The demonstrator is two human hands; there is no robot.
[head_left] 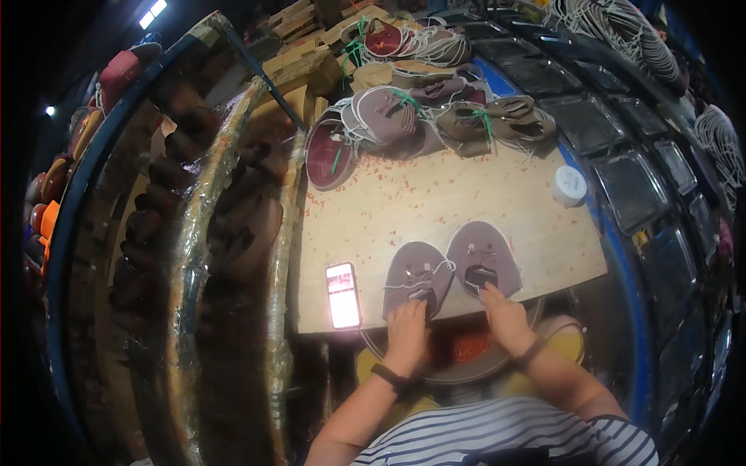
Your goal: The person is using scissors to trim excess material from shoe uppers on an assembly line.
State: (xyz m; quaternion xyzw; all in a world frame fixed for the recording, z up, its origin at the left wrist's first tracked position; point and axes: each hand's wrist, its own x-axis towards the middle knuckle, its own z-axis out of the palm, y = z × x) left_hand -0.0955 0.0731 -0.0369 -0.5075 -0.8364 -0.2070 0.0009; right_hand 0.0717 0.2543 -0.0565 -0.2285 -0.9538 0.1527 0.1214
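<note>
Two mauve shoe uppers (417, 268) lie side by side near the table's front edge, toes pointing away from me. Thin white cord runs through the left one and hangs loose between the pair. My left hand (408, 332) grips the near end of the left upper, its fingers bent over the edge. At the near opening of the right shoe upper (493, 247), my right hand (505, 312) holds the rim between thumb and fingers. Parts of the fingertips are hidden inside or behind the material. A dark band circles each wrist.
A lit phone (343, 296) lies left of the uppers on the wooden table (373, 210). Bundled uppers (381, 120) tied with green strips crowd the far side, and orange scraps dot the surface. A white round container (569, 185) stands right. Racks (194, 233) flank the left.
</note>
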